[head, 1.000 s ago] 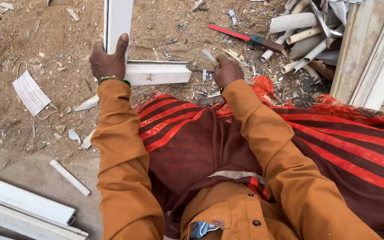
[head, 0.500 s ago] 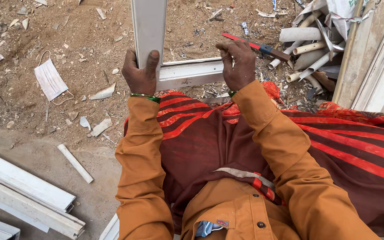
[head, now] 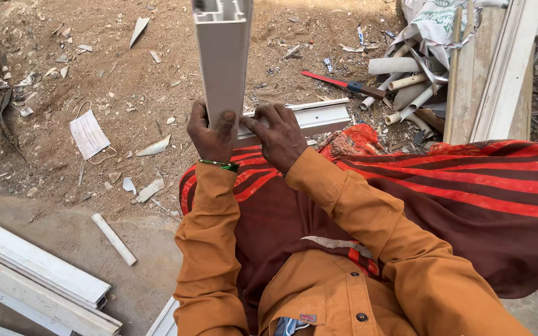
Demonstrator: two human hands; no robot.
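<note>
I count two white profile pieces at my two hands. One face mask and one red-handled tool lie on the dirt.

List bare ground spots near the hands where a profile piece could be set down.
Freest patch: dirt between the face mask and the upright white profile in the left hand. The concrete strip beside the short white tube is also bare. Crowded: right of the right hand, with the horizontal profile, red-handled tool and pipe pile.

Orange long-sleeved buttoned shirt, green bangle at left wrist, maroon red-striped cloth over lap.
</note>
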